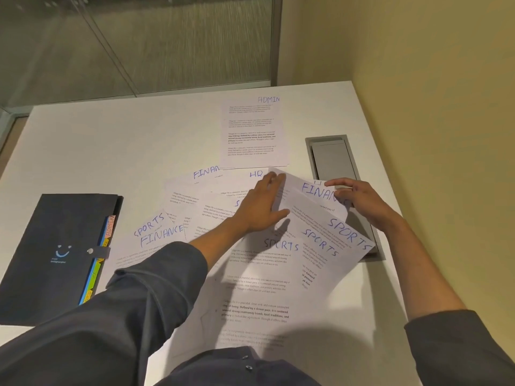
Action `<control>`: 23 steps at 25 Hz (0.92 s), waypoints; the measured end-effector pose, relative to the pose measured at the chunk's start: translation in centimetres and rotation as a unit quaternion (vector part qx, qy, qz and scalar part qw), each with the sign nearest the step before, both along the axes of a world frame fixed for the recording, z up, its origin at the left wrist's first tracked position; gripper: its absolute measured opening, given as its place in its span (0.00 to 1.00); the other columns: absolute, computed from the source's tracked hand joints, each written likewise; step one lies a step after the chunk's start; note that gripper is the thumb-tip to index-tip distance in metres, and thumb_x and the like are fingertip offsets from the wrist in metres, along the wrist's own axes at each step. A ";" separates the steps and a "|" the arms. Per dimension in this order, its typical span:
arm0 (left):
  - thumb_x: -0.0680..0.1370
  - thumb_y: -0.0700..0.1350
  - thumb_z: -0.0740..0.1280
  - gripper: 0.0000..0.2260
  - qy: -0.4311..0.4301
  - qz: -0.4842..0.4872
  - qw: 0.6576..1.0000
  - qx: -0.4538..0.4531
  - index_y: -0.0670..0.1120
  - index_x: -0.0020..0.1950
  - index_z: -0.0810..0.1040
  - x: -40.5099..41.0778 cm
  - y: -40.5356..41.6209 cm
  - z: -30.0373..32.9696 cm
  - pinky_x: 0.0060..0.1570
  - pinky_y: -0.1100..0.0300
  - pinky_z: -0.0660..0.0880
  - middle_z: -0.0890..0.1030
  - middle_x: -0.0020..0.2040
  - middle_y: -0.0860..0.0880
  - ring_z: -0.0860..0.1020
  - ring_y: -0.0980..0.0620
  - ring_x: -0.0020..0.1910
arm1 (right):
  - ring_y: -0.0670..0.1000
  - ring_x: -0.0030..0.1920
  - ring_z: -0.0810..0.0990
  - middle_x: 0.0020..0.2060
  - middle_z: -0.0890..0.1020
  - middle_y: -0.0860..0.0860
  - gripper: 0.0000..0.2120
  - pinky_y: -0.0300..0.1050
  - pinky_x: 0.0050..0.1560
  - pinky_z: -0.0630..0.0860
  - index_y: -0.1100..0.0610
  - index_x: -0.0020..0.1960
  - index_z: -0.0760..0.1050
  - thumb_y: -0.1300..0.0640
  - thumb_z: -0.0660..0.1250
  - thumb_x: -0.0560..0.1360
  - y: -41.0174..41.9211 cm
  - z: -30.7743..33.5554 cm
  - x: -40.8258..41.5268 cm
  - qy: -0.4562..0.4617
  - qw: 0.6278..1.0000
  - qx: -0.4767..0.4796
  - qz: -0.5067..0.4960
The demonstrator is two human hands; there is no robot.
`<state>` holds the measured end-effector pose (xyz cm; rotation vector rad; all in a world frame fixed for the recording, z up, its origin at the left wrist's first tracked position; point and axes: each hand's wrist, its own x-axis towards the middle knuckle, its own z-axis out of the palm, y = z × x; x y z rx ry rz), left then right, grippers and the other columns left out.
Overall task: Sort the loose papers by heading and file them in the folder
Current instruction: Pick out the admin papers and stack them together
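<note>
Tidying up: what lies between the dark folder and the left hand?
In the head view, overlapping white sheets headed SPORTS and FINANCE lie between the dark snap-closed folder and the left hand.

The person wears a dark slate-grey long-sleeved button shirt (237,366) of soft, creased fabric, with two small dark round buttons showing on the front placket. Both sleeves are pushed up, bunched in folds, leaving the forearms bare down to the left hand (259,204) and right hand (359,199).
</note>
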<state>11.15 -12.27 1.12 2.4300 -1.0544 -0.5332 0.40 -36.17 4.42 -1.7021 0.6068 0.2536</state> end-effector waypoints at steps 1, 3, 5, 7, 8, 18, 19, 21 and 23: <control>0.75 0.56 0.68 0.40 -0.013 -0.001 1.000 -0.015 0.47 0.79 0.50 0.2 -0.2 0.1 0.69 0.47 0.62 0.53 0.79 0.44 0.57 0.45 0.76 | 0.44 0.35 0.82 0.45 0.85 0.55 0.12 0.34 0.34 0.76 0.58 0.61 0.77 0.64 0.59 0.81 -0.1 -0.1 0.0 0.003 1.000 0.001 0.003; 0.76 0.59 0.67 0.41 -0.039 -0.011 0.999 -0.025 0.46 0.79 0.49 0.4 -0.9 0.3 0.72 0.46 0.56 0.54 0.79 0.45 0.53 0.46 0.77 | 0.45 0.35 0.81 0.43 0.85 0.52 0.12 0.35 0.35 0.75 0.57 0.60 0.77 0.63 0.60 0.81 0.0 0.1 -0.2 0.010 1.000 0.006 0.009; 0.75 0.61 0.66 0.39 -0.074 -0.036 0.997 -0.002 0.47 0.79 0.53 0.9 -1.7 0.7 0.73 0.46 0.52 0.59 0.77 0.45 0.55 0.47 0.77 | 0.49 0.39 0.81 0.42 0.85 0.50 0.11 0.40 0.40 0.75 0.56 0.58 0.79 0.62 0.61 0.81 0.2 -0.1 -0.1 0.024 0.999 0.006 0.024; 0.76 0.58 0.67 0.30 -0.101 -0.086 0.991 0.034 0.47 0.74 0.66 1.5 -2.2 1.1 0.72 0.46 0.51 0.70 0.70 0.46 0.63 0.48 0.72 | 0.53 0.44 0.81 0.44 0.85 0.51 0.10 0.44 0.47 0.74 0.56 0.57 0.80 0.61 0.61 0.80 0.7 0.1 -0.1 0.033 0.998 0.014 0.047; 0.76 0.54 0.67 0.23 -0.109 -0.113 0.986 0.048 0.48 0.69 0.73 1.4 -2.2 1.2 0.72 0.47 0.50 0.74 0.66 0.48 0.67 0.49 0.69 | 0.53 0.47 0.82 0.47 0.86 0.52 0.10 0.44 0.50 0.74 0.56 0.57 0.80 0.58 0.60 0.81 1.0 0.1 -0.2 0.037 0.997 0.030 0.065; 0.74 0.44 0.66 0.11 -0.098 -0.154 0.983 0.009 0.49 0.55 0.82 -1.6 2.0 -1.8 0.65 0.52 0.62 0.79 0.59 0.50 0.75 0.50 0.60 | 0.57 0.48 0.77 0.43 0.77 0.50 0.23 0.44 0.40 0.72 0.58 0.52 0.73 0.39 0.67 0.73 0.9 -8.2 1.3 0.161 0.938 -0.306 0.001; 0.74 0.46 0.66 0.11 -0.093 -0.155 0.984 0.008 0.49 0.56 0.82 -1.9 2.4 -2.1 0.65 0.52 0.62 0.78 0.61 0.49 0.74 0.50 0.61 | 0.57 0.48 0.78 0.45 0.77 0.52 0.27 0.46 0.42 0.75 0.58 0.54 0.74 0.35 0.68 0.70 1.5 -8.7 1.6 0.170 0.934 -0.313 0.002; 0.74 0.54 0.65 0.16 -0.090 -0.153 0.984 0.002 0.48 0.58 0.80 -2.3 3.0 -2.4 0.66 0.50 0.63 0.74 0.66 0.47 0.70 0.48 0.66 | 0.59 0.55 0.76 0.54 0.75 0.56 0.34 0.51 0.52 0.77 0.59 0.59 0.73 0.32 0.68 0.67 3.1 -9.5 2.1 0.185 0.917 -0.353 -0.010; 0.74 0.65 0.60 0.25 -0.051 -0.127 0.991 0.008 0.49 0.61 0.78 -2.8 3.5 -2.3 0.69 0.50 0.60 0.69 0.71 0.47 0.65 0.49 0.71 | 0.59 0.60 0.73 0.58 0.71 0.57 0.38 0.53 0.56 0.74 0.60 0.63 0.69 0.32 0.70 0.66 4.5 -10.2 2.3 0.201 0.893 -0.402 -0.020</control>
